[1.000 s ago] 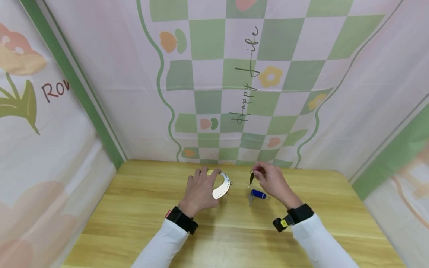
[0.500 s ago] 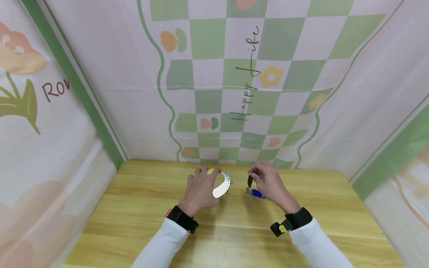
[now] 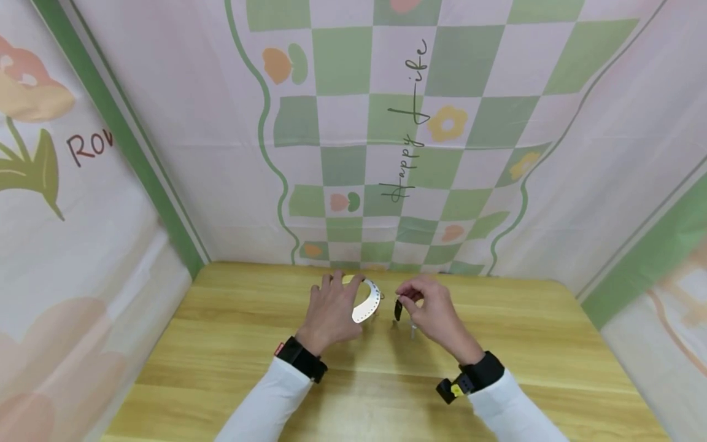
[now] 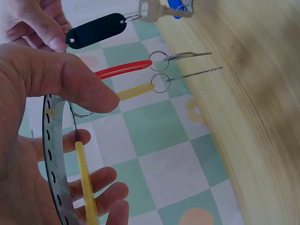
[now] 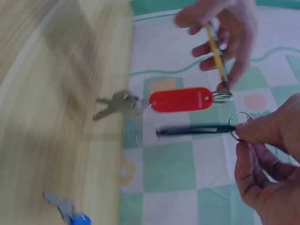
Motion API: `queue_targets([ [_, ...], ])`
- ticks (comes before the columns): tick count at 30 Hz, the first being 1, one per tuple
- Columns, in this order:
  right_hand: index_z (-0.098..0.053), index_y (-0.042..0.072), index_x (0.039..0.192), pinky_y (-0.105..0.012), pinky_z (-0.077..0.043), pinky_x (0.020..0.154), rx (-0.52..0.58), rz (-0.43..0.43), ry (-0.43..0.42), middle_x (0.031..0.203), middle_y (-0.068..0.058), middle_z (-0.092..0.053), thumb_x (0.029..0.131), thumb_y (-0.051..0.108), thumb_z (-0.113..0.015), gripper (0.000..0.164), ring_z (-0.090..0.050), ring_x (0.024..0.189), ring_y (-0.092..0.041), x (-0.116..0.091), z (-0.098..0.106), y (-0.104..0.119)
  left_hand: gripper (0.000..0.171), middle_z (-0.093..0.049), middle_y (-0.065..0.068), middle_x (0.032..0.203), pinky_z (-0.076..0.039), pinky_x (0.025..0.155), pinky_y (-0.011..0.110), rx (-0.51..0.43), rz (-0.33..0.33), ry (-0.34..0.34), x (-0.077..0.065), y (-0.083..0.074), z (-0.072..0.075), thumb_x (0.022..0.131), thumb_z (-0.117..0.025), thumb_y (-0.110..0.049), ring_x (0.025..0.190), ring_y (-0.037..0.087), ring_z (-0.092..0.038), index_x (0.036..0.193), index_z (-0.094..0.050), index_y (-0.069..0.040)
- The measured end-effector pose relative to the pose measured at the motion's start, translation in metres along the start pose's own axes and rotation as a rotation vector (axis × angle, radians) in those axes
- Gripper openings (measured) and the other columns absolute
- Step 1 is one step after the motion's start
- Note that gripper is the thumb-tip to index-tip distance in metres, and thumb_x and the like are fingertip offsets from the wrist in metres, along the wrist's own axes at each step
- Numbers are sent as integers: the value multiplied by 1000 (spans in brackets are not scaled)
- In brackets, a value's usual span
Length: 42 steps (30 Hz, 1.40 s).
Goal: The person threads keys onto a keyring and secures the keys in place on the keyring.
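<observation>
My left hand [image 3: 328, 313] grips a white curved plate [image 3: 366, 309] with a row of small holes, seen edge-on in the left wrist view. A yellow part [image 4: 86, 183] lies along it. From it hang a red key tag [image 5: 180, 99] and a yellow key tag [image 4: 136, 91], each with a key on a ring. Close to the plate's right side, my right hand [image 3: 436, 313] pinches a metal ring [image 5: 240, 114] between thumb and finger. On that ring hangs a black key tag [image 4: 96, 33] with a key [image 4: 164, 11] at its far end, apart from the plate.
On the wooden table [image 3: 248, 344] lies a blue key tag [image 5: 79, 219] with a key [image 5: 58, 204]; in the head view the right hand covers the tag. A checkered cloth [image 3: 397, 153] hangs behind the table's back edge.
My right hand has moved left with the black key tag, toward the curved plate. The blue tag has become hidden beneath it in the head view. My left hand has barely moved.
</observation>
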State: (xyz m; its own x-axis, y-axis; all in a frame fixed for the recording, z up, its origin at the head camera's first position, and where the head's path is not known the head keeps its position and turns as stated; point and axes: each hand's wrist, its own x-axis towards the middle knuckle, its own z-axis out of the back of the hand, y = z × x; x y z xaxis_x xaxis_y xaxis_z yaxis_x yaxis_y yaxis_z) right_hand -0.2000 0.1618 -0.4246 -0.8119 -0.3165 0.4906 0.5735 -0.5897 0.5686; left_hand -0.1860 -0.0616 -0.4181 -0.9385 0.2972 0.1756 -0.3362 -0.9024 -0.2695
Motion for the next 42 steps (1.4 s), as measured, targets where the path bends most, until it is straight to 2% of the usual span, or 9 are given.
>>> queue_targets([
  [7,-69,1,89,-27,-55,61,-242,364,-75,89,-7,-63,78,-13,-76,20,-63,73,-18,0,-6,1,96,-53,18,131,-49,83,53,28,-14,-17,1,0,1,61,-83,-21,112,36,-53,150,-47,-22],
  [10,-69,1,91,-27,-55,61,-256,423,-102,89,-8,-63,80,-13,-73,18,-63,72,-17,1,-9,1,95,-54,18,131,-50,82,53,36,-22,-30,1,0,1,62,-83,-23,110,36,-54,150,-47,-22],
  [17,-68,-1,92,-32,-57,63,-283,404,-98,90,-10,-64,82,-12,-71,15,-65,77,-22,2,-10,4,95,-54,17,129,-50,81,52,34,-22,-47,1,0,1,62,-83,-24,107,33,-53,150,-47,-21],
  [21,-68,0,88,-34,-57,62,-303,400,-106,89,-10,-64,78,-12,-74,17,-65,76,-23,3,-9,5,94,-54,17,129,-50,80,52,37,-22,-49,1,0,1,62,-83,-24,107,33,-53,150,-48,-20],
  [26,-67,1,83,-29,-56,59,-297,400,-121,85,-8,-63,72,-11,-78,19,-64,71,-19,2,-10,5,93,-54,16,128,-50,79,52,39,-22,-47,1,-1,0,63,-83,-25,106,33,-53,149,-49,-20],
  [33,-67,1,78,-23,-54,54,-291,388,-126,77,-7,-64,73,-7,-82,18,-65,64,-15,0,-14,4,93,-53,18,130,-50,82,54,31,-15,-40,1,-1,-2,62,-83,-24,110,35,-53,149,-49,-19],
  [42,-68,3,78,-18,-52,56,-206,229,-39,76,-5,-65,78,-6,-79,15,-65,64,-11,0,-11,11,93,-53,19,131,-51,81,53,30,-11,-32,1,-2,-1,63,-83,-24,112,36,-52,149,-49,-19],
])
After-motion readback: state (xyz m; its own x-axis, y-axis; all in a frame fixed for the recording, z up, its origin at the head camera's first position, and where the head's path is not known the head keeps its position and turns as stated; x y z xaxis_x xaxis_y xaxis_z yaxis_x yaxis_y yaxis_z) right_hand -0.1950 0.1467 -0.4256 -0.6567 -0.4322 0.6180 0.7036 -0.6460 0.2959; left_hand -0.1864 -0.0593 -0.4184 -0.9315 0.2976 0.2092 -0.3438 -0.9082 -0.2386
